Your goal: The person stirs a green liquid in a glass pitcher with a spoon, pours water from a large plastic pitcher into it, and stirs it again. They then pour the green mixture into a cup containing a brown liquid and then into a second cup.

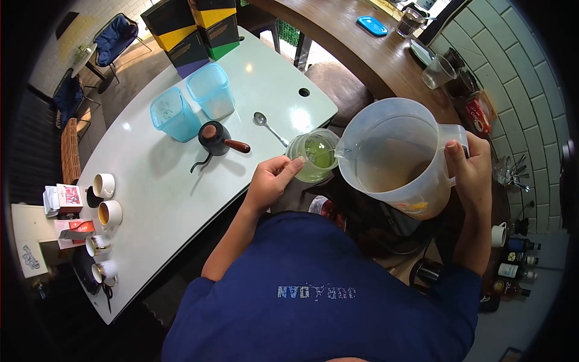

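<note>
My right hand (470, 169) grips the handle of a large translucent pitcher (386, 151), which is tilted to the left with cloudy liquid inside. Its spout reaches the rim of a clear cup (310, 172) holding green liquid, and a thin stream of liquid shows there. My left hand (271, 181) holds that cup by its left side, with thumb and fingers at the rim. A metal spoon (269, 128) lies on the white table (175, 199) just beyond the cup.
A black kettle (212, 139) with a wooden handle and two blue containers (210, 90) stand on the table. Several cups (110, 213) line its left edge. Black boxes (187, 48) are stacked behind. A wooden counter (338, 30) carries a blue lid (372, 25) and glasses.
</note>
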The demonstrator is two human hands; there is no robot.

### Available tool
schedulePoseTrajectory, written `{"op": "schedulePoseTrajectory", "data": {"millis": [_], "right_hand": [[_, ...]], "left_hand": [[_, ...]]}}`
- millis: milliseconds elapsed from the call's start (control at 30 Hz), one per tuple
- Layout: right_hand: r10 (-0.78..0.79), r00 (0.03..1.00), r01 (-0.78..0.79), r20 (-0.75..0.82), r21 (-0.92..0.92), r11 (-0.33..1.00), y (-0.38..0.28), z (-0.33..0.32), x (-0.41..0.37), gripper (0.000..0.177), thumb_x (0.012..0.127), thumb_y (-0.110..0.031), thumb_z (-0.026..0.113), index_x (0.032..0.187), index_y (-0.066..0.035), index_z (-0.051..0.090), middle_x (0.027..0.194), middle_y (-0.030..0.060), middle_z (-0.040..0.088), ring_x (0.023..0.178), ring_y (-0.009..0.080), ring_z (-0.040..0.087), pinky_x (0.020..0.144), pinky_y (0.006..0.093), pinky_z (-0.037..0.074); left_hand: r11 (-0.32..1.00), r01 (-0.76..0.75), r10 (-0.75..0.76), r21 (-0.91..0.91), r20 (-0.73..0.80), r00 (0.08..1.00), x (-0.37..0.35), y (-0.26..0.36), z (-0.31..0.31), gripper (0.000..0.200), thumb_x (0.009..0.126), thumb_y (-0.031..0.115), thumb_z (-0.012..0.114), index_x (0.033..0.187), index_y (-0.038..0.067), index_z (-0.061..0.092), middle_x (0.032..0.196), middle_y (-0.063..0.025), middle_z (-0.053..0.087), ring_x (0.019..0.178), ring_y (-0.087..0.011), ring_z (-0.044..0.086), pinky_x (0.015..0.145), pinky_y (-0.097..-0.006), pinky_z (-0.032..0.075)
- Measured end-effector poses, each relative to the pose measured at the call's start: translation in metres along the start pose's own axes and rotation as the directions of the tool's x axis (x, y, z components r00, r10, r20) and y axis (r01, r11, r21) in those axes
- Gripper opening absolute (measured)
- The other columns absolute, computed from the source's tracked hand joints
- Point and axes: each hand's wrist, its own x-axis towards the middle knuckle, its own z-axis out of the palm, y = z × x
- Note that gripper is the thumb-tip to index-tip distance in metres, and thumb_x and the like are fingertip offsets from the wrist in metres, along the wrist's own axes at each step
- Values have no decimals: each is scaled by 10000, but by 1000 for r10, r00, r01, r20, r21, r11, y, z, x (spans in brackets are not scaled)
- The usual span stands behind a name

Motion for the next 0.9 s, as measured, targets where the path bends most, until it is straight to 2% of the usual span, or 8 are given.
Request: {"op": "schedulePoseTrajectory", "data": {"millis": [567,900], "right_hand": [[8,1000,-8,4,-2,1000,4,-1,-4,446,852,-404,633,769,34,612,589,-16,544,556,39,447,497,219,351],[23,1000,-23,9,18,1000,4,-1,-6,460,851,-416,630,775,38,615,591,-16,541,563,39,446,501,220,351]], "left_hand": [[1000,-2,2,-29,6,1000,3,-11,-1,362,904,233,594,605,46,511,563,97,361,552,-12,289,485,-208,240],[984,69,-61,-164,53,997,3,-8,-3,280,909,230,582,733,19,640,611,98,467,564,9,350,505,-176,279]]}}
